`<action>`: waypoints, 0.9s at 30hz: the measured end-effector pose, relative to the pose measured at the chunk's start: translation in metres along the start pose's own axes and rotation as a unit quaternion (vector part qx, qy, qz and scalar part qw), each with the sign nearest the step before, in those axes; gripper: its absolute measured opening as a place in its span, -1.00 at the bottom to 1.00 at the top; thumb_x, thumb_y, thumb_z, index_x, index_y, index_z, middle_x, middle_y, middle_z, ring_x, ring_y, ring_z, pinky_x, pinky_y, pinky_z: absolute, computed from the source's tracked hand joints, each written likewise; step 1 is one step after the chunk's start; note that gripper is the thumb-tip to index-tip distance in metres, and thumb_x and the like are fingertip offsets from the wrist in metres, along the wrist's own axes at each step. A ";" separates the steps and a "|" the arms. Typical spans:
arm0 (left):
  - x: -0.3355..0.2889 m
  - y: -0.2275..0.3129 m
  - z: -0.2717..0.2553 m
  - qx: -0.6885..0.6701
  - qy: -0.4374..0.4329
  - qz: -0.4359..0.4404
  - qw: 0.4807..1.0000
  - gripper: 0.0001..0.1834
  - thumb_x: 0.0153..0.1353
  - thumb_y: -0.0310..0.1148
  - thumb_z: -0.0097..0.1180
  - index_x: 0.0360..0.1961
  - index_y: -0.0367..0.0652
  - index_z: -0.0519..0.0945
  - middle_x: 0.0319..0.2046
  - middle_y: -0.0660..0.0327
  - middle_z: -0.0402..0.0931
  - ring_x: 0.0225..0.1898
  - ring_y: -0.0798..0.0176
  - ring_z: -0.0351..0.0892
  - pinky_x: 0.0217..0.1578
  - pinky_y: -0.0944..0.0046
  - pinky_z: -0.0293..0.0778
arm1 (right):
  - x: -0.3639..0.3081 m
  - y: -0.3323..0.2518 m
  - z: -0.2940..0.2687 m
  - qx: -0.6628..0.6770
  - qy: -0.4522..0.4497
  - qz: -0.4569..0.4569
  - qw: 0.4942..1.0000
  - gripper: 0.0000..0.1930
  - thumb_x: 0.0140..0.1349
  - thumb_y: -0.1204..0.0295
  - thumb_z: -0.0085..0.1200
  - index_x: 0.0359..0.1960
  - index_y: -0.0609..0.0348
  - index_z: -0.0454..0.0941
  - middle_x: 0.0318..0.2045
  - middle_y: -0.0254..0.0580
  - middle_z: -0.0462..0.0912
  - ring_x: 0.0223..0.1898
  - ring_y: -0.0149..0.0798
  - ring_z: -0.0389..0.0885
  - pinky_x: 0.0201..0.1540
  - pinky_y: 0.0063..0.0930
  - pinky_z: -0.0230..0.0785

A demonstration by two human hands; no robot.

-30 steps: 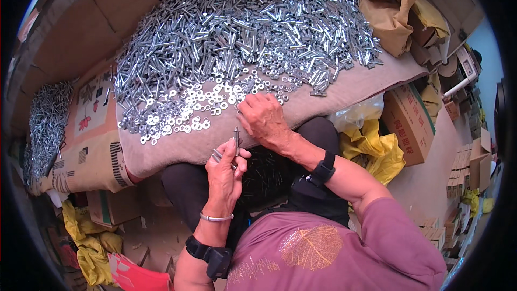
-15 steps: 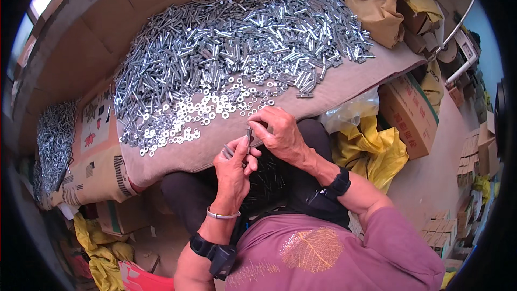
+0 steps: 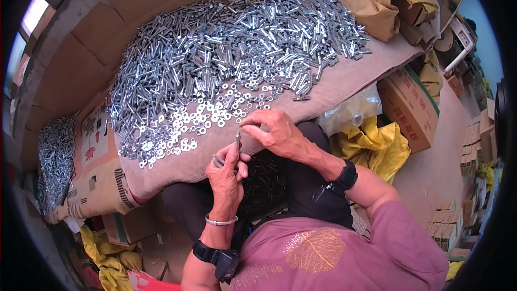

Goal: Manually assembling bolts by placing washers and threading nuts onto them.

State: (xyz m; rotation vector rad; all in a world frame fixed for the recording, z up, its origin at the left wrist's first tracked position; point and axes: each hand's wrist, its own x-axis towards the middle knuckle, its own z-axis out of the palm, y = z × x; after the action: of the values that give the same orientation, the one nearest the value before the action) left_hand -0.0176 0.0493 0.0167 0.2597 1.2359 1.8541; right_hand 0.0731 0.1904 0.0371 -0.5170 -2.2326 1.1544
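The left hand is on the near side of the washers. Its fingers grip a shiny metal bolt that points up, with more metal bits by the thumb. The right hand, near the washers too, has bent fingers; I cannot tell if they hold anything. Behind the washers is a big bolt heap.

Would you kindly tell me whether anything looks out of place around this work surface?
Nothing stands out as damaged or spilled: the heap of metal parts rests on the cloth. The yellow plastic beside the carton is crumpled, which looks merely untidy.
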 end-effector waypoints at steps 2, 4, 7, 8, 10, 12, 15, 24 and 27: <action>0.003 0.001 -0.004 -0.015 0.001 0.000 1.000 -0.74 0.26 -0.33 0.08 -0.21 -0.37 0.50 -0.52 0.09 0.55 -0.74 0.46 0.35 -0.77 0.58 0.09 | 0.014 0.008 0.000 -0.100 0.019 -0.051 0.994 -0.88 0.12 0.45 0.07 -0.36 0.20 0.60 -0.41 -0.18 0.62 -0.33 -0.21 0.59 -0.21 -0.35 0.37; 0.007 0.002 -0.006 -0.029 0.004 0.001 1.000 -0.74 0.25 -0.33 0.10 -0.23 -0.38 0.50 -0.53 0.07 0.55 -0.74 0.45 0.36 -0.78 0.57 0.08 | 0.031 0.020 0.008 -0.225 0.050 -0.127 0.965 -0.89 0.06 0.43 0.07 -0.39 0.14 0.58 -0.45 -0.18 0.57 -0.35 -0.14 0.53 -0.18 -0.27 0.28; 0.012 0.004 -0.008 -0.047 0.006 0.006 0.999 -0.74 0.25 -0.33 0.09 -0.23 -0.37 0.50 -0.52 0.06 0.54 -0.74 0.44 0.36 -0.77 0.58 0.09 | 0.050 0.032 0.022 -0.352 0.069 -0.189 0.914 -0.91 0.04 0.45 -0.02 -0.53 0.15 0.51 -0.52 -0.16 0.49 -0.36 -0.18 0.50 -0.18 -0.26 0.25; 0.014 0.005 -0.008 -0.050 0.007 0.007 0.999 -0.74 0.25 -0.33 0.09 -0.23 -0.37 0.50 -0.52 0.07 0.54 -0.74 0.44 0.36 -0.77 0.58 0.10 | 0.054 0.035 0.026 -0.385 0.075 -0.199 0.898 -0.93 0.02 0.47 -0.05 -0.54 0.13 0.48 -0.51 -0.19 0.47 -0.36 -0.18 0.49 -0.16 -0.26 0.24; 0.016 0.006 -0.008 -0.055 0.010 0.008 0.998 -0.74 0.25 -0.33 0.09 -0.23 -0.37 0.49 -0.52 0.07 0.54 -0.74 0.44 0.36 -0.77 0.58 0.10 | 0.059 0.038 0.030 -0.406 0.061 -0.196 0.890 -0.94 0.01 0.46 0.01 -0.47 0.13 0.50 -0.48 -0.19 0.48 -0.33 -0.19 0.49 -0.12 -0.26 0.23; 0.017 0.006 -0.007 -0.051 0.011 0.007 0.999 -0.74 0.26 -0.33 0.08 -0.24 -0.37 0.49 -0.52 0.07 0.54 -0.74 0.44 0.36 -0.77 0.58 0.11 | 0.059 0.037 0.030 -0.427 0.047 -0.192 0.882 -0.89 0.00 0.45 0.07 -0.40 0.13 0.52 -0.45 -0.20 0.48 -0.29 -0.20 0.49 -0.08 -0.26 0.22; 0.016 0.004 -0.006 -0.056 0.006 0.009 0.998 -0.74 0.25 -0.32 0.09 -0.24 -0.37 0.49 -0.52 0.07 0.54 -0.74 0.44 0.36 -0.77 0.58 0.11 | 0.050 0.025 0.020 -0.363 0.059 -0.173 0.914 -0.91 0.03 0.45 0.08 -0.42 0.15 0.54 -0.46 -0.18 0.51 -0.33 -0.18 0.51 -0.12 -0.28 0.25; -0.003 0.006 0.005 -0.031 -0.028 -0.021 0.999 -0.75 0.28 -0.32 0.04 -0.19 -0.34 0.51 -0.51 0.11 0.55 -0.75 0.49 0.28 -0.76 0.59 0.10 | -0.002 -0.007 0.012 0.219 0.027 0.093 0.971 -0.87 0.16 0.48 0.11 -0.31 0.30 0.56 -0.44 -0.30 0.61 -0.36 -0.48 0.55 -0.28 -0.56 0.41; -0.007 0.008 -0.003 -0.092 -0.066 -0.096 0.989 -0.74 0.29 -0.31 0.02 -0.17 -0.33 0.50 -0.50 0.12 0.54 -0.76 0.50 0.26 -0.75 0.59 0.09 | -0.012 -0.009 0.009 0.285 0.014 0.131 0.949 -0.87 0.17 0.51 0.10 -0.28 0.30 0.55 -0.41 -0.36 0.59 -0.34 -0.53 0.52 -0.28 -0.62 0.40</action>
State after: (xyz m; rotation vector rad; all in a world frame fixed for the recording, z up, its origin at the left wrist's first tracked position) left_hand -0.0195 0.0411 0.0238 0.1536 0.9587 1.7399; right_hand 0.0754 0.1729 0.0367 -0.5859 -1.7156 1.8280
